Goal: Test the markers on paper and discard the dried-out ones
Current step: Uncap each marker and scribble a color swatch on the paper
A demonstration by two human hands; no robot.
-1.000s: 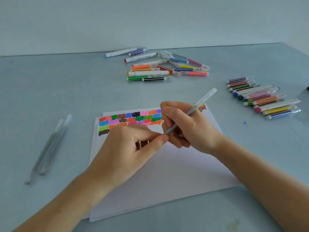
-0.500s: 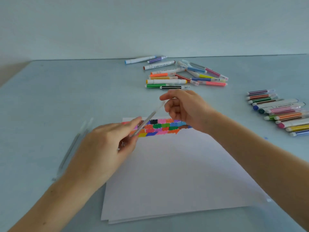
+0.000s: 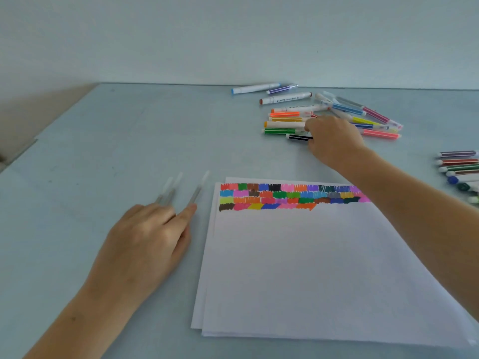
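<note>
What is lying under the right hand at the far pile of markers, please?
The right hand covers the near ends of a black-striped marker, a green-striped marker and a white marker. Whether its fingers grip one is hidden.

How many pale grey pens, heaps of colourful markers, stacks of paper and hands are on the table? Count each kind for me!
Pale grey pens: 3
Heaps of colourful markers: 2, the far heap and the right-side row
Stacks of paper: 1
Hands: 2, the left hand and the right hand
Total: 8
</note>
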